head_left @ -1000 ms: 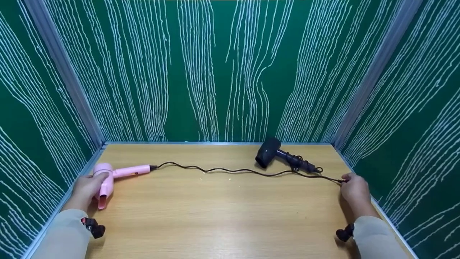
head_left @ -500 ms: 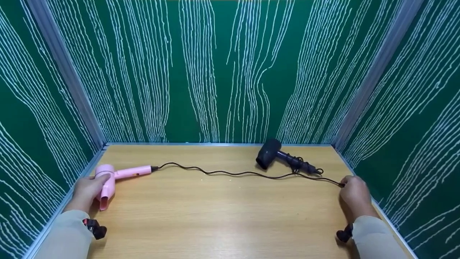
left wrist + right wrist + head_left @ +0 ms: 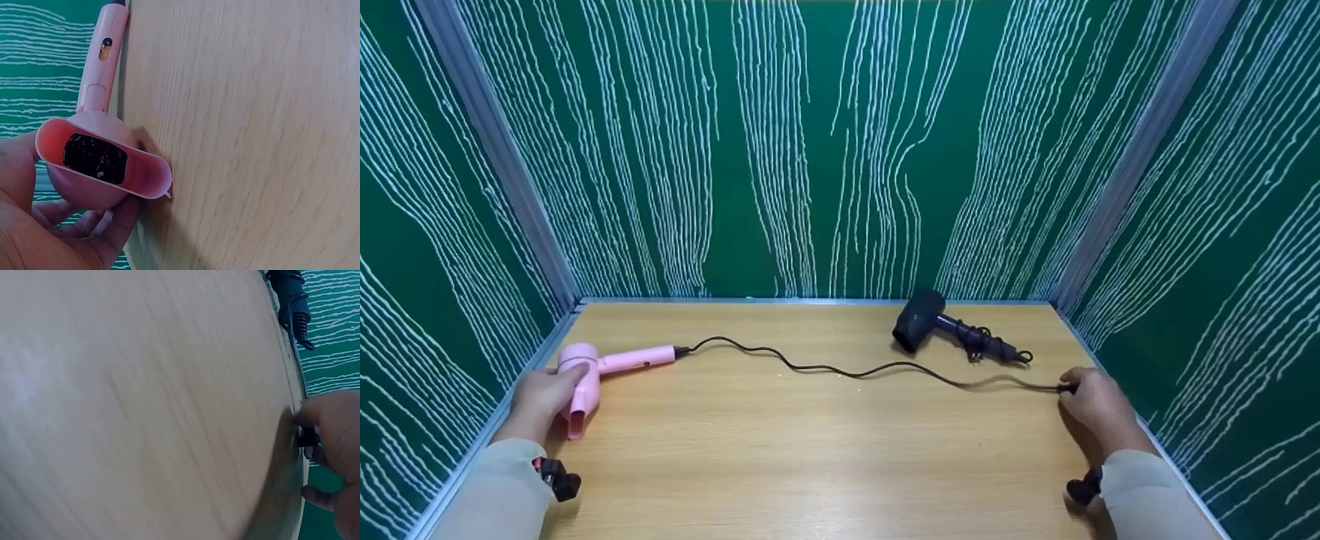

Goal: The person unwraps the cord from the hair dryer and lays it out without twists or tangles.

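At the left of the table lies a pink hair dryer point(image 3: 585, 390), its handle pointing right. My left hand point(image 3: 538, 399) grips its body, thumb on top and fingers curled beneath, as the left wrist view shows around the dryer's wide nozzle point(image 3: 147, 173). From the handle's end a dark power cord point(image 3: 855, 374) runs in waves across the table. My right hand point(image 3: 1099, 405) pinches the cord's far end near the right edge; in the right wrist view a small black plug point(image 3: 308, 437) shows between thumb and fingers, partly hidden.
A black hair dryer point(image 3: 919, 322) with its own cord wound round the handle lies at the back right, just behind the pink dryer's cord. Green walls point(image 3: 765, 150) with white wavy lines enclose the wooden table point(image 3: 810, 465) at the back and sides.
My right hand has shifted slightly left with the cord's end. The cord has slackened into deeper waves and moved nearer, off the black dryer's wound cord. The left hand and pink dryer stay nearly still.
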Tool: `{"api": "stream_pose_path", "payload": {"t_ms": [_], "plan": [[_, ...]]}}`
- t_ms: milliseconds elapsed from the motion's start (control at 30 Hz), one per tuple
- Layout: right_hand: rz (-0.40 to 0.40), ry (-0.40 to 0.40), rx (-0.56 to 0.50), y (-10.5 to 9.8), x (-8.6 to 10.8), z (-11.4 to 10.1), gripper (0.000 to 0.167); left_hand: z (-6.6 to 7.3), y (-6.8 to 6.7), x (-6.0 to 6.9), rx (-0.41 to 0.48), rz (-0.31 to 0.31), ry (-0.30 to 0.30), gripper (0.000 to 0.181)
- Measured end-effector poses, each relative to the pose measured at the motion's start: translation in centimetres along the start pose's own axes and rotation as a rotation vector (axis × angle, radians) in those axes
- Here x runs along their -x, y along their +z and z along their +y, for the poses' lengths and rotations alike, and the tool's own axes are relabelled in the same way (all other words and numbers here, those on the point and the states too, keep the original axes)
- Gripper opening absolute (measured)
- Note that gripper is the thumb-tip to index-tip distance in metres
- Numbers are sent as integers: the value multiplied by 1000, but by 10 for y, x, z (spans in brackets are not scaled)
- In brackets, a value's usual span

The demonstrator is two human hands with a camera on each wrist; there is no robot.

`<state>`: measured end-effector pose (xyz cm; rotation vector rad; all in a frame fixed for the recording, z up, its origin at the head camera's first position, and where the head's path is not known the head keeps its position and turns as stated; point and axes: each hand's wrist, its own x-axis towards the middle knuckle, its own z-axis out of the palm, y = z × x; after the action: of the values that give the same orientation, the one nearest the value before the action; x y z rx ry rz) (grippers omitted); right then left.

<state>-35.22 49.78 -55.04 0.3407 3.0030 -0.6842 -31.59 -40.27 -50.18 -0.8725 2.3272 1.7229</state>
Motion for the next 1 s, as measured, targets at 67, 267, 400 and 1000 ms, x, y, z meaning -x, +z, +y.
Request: {"api": "stream_pose_path", "payload": {"t_ms": [67,267,400,1000], "plan": [[-26,-11,1,-1,0,1,44,0,-1,1,-3,-12,0,95],[-78,-7,-20,-3,1,3,45,2,-3,3,-62,-24,33,100],[-102,-26,-27,-5,3,3,43,3,-2,3,-106,-13,39,96],[-85,44,-20,-16,5,3,44,3,-1,-4,-172,83,66,109]]}}
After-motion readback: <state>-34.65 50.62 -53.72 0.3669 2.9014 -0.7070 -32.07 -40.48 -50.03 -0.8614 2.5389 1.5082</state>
